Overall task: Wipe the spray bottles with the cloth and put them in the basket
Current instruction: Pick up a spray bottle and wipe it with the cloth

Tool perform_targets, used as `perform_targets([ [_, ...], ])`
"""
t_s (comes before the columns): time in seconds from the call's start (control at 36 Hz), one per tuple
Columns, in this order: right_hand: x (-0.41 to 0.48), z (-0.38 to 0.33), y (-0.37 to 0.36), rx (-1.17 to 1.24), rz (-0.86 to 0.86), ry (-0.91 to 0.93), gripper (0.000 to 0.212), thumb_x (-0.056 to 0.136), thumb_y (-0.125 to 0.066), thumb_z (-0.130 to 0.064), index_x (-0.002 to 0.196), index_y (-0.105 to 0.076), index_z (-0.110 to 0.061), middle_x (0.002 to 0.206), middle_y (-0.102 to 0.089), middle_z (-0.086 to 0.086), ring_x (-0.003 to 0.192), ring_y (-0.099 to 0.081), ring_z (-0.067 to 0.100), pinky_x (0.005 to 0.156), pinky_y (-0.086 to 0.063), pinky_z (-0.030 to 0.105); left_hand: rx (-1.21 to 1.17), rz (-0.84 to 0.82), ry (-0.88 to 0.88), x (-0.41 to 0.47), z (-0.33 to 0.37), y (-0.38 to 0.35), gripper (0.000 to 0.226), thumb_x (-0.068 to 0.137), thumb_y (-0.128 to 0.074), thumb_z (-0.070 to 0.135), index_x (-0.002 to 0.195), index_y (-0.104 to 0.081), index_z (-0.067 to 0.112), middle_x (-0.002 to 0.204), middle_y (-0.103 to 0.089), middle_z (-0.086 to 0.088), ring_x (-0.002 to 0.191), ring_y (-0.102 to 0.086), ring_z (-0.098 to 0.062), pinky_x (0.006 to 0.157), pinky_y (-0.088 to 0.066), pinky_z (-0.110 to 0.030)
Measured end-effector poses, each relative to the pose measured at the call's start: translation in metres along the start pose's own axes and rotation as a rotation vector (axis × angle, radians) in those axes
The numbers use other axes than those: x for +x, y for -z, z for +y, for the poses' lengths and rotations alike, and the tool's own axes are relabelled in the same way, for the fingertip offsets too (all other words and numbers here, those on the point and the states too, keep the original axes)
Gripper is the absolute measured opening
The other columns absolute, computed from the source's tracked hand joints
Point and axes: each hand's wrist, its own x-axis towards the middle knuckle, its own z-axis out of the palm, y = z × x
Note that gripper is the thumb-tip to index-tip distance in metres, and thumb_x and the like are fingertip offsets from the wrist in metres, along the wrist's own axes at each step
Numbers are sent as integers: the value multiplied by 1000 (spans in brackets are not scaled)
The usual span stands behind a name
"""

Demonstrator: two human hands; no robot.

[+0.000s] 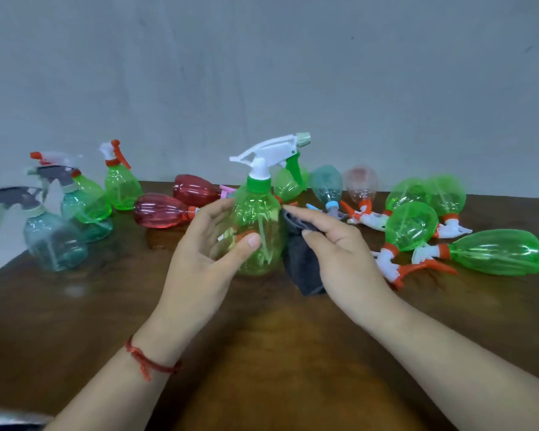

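- I see the green spray bottle [262, 213]: translucent body, green collar, white trigger head. It is over the middle of the brown table [277, 353].
- Long axis vertical; nozzle points right.
- Left hand [206, 244] wraps its body, thumb in front.
- Right hand [333, 244] pinches the dark grey cloth [302, 262] against the bottle's right side.

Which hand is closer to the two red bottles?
Left. The left hand grips the green bottle right beside the red bottles; the right hand, holding the gray cloth, is on that bottle's far side.
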Motion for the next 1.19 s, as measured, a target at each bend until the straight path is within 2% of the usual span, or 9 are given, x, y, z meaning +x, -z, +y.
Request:
perform_targets([
  [0.17, 5, -15, -79, 41, -86, -1, 48, 106, -48, 0, 125, -74, -36, 123, -70, -33, 122, -59, -13, 116, -44, 23, 158, 115, -1, -21, 5, 75, 62, 92, -84, 36, 149, -59, 31, 146, -63, 11, 138, -59, -8, 117, -48, -39],
  [0.31, 13, -29, -157, 35, -211, 26, 47, 106, -47, -4, 134, -73, -32, 132, -68, -27, 127, -55, -11, 116, -41, 22, 413, 246, 27, -41, 7, 147, 68, 89, -80, 49, 152, -56, 43, 138, -57, 15, 123, -60, 7, 98, -51, -11],
  [0.39, 16, -41, -204, 31, -281, 51, 48, 105, -46, -3, 134, -73, -30, 123, -65, -34, 118, -53, -22, 110, -38, 9, 422, 333, 66, -53, 5, 188, 69, 88, -78, 51, 152, -56, 41, 136, -62, 13, 118, -66, 0, 89, -56, -14],
  [0.47, 17, -50, -252, 9, -340, 90, 46, 106, -46, -5, 134, -73, -29, 123, -66, -31, 107, -50, -30, 99, -34, -4, 439, 430, 86, -65, -3, 226, 67, 91, -77, 50, 153, -54, 37, 140, -63, 10, 123, -65, -1, 100, -58, -24],
  [0.61, 19, -49, -320, -25, -416, 74, 44, 105, -47, -7, 134, -73, -28, 139, -69, -14, 129, -58, 0, 109, -38, 9, 579, 493, 139, -76, -27, 279, 65, 97, -71, 57, 156, -47, 41, 146, -59, 11, 128, -63, -10, 109, -56, -48],
  [0.72, 19, -47, -354, -36, -459, 27, 45, 105, -45, -8, 135, -73, -28, 140, -68, -13, 119, -59, 3, 87, -35, -3, 722, 502, 166, -80, -39, 307, 68, 100, -67, 54, 160, -42, 38, 148, -54, 9, 130, -56, -14, 109, -53, -47],
  [0.86, 25, -39, -374, -68, -467, 5, 46, 105, -44, -9, 134, -73, -30, 141, -67, -10, 131, -58, 11, 104, -42, 19, 696, 461, 234, -73, -61, 322, 67, 101, -66, 53, 161, -39, 39, 155, -53, 3, 135, -54, -15, 107, -49, -37],
  [1.0, 33, -31, -376, -100, -414, -9, 48, 104, -43, -9, 133, -73, -32, 138, -69, -11, 125, -61, 12, 81, -38, 3, 660, 424, 237, -60, -72, 322, 67, 103, -66, 49, 163, -37, 37, 159, -50, 2, 139, -53, -15, 107, -44, -32],
  [1.19, 49, -21, -376, -138, -409, -25, 48, 106, -41, -12, 138, -69, -35, 147, -63, -8, 104, -63, 5, 81, -47, 14, 708, 376, 279, -36, -78, 322, 69, 107, -61, 47, 167, -30, 32, 164, -45, -6, 143, -52, -24, 107, -42, -31],
])
